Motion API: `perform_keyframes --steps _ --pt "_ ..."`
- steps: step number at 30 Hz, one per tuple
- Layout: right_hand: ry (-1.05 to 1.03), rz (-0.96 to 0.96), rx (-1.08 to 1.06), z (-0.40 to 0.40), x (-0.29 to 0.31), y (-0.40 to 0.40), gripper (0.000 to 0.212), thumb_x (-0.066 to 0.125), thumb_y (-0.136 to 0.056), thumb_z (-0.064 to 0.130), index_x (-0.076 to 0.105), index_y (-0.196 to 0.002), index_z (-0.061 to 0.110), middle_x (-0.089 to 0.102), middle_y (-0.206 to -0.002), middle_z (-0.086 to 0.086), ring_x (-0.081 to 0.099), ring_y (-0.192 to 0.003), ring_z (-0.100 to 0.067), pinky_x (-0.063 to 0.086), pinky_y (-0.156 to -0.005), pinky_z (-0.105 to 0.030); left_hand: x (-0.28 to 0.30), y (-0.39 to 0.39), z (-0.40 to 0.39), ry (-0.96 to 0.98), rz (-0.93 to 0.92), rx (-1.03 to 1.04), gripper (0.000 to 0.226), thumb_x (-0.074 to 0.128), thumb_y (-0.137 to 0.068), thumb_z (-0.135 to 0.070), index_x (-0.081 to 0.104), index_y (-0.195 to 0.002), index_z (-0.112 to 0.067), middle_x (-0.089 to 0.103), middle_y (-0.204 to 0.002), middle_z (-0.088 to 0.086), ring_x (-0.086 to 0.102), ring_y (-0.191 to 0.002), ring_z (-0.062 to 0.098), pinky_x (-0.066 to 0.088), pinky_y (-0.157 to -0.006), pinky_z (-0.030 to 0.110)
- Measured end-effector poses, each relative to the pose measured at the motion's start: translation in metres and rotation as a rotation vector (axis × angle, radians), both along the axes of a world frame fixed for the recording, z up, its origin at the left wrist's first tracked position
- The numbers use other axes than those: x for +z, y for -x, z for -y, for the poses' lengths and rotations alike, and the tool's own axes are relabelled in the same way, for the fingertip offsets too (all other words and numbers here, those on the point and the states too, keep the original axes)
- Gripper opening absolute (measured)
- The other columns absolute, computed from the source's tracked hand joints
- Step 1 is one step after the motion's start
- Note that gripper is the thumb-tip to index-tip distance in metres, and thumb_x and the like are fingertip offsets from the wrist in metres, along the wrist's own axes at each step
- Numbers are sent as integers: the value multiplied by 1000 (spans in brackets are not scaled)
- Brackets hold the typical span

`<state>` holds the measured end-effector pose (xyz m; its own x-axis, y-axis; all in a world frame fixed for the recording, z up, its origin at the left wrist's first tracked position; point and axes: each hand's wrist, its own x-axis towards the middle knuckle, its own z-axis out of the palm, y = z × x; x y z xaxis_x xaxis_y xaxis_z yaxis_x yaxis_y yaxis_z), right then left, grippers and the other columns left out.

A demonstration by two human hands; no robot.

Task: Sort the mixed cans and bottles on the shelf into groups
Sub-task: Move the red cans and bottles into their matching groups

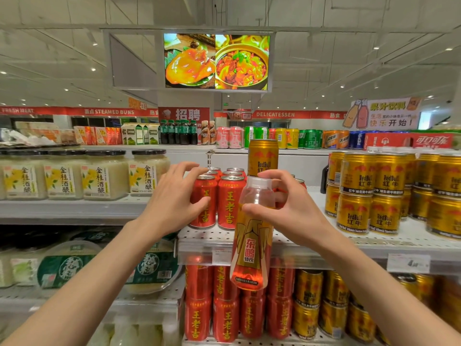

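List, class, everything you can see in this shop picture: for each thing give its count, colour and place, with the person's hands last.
Red drink cans: at least six, red with gold writing, middle shelf centre; more on the shelf below.
Single tall gold can: one, gold, standing behind the red cans.
Gold cans stacked two high: many, gold, middle shelf right.
Clear-capped plastic bottle: one, orange-gold label, held in front of the shelf.
Pale glass jars with black lids: at least four, cream, middle shelf left.
Mixed drinks row: many, assorted colours, top shelf.
Hanging food screen: one, overhead.
Left hand: grips a front red can.
Right hand: holds the bottle's neck.
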<state>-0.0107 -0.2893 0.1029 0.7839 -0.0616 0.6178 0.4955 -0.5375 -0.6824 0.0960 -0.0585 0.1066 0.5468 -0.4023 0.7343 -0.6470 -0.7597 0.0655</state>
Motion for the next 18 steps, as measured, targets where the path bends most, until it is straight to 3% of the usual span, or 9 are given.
perform_keyframes --steps 3,6,8,13,16,18 --pt "-27 -2 -17 0 -3 5 66 90 -71 33 52 -125 31 67 -111 4 71 -96 -9 63 -80 -34 -12 17 -2 157 48 -162 33 70 -89 -22 63 -121 -19 63 -112 -2 59 -102 15 54 -91 38" --pt "-54 8 -60 -2 -7 12 65 89 -71 34 52 -125 29 66 -111 3 70 -98 -13 62 -80 -32 -28 39 4 274 -149 -315 20 72 -91 -20 67 -109 -26 67 -95 -11 64 -83 8 56 -74 27" --pt "-84 19 -88 -3 -10 15 64 89 -72 34 53 -124 29 67 -111 4 69 -98 -13 61 -80 -30 -40 48 10 315 -331 -400 23 73 -92 -30 67 -114 -30 71 -100 -15 68 -91 4 57 -78 23" --pt "-181 30 -130 1 -18 29 62 88 -73 29 52 -124 28 66 -112 8 69 -99 -8 61 -78 -25 -63 63 30 284 -683 -586 55 74 -86 -48 55 -137 -40 65 -126 -21 65 -110 -10 55 -91 12" --pt "-242 27 -158 10 -22 40 62 89 -73 29 53 -123 29 65 -118 6 69 -103 -11 62 -79 -29 -68 67 47 279 -722 -636 62 76 -79 -55 54 -136 -47 65 -126 -22 66 -107 -10 57 -93 18" --pt "-269 25 -174 19 -23 50 63 89 -73 30 53 -125 28 64 -121 5 70 -104 -12 62 -76 -25 -69 70 62 246 -719 -663 57 75 -77 -62 53 -129 -55 67 -122 -22 66 -105 -9 56 -89 21"
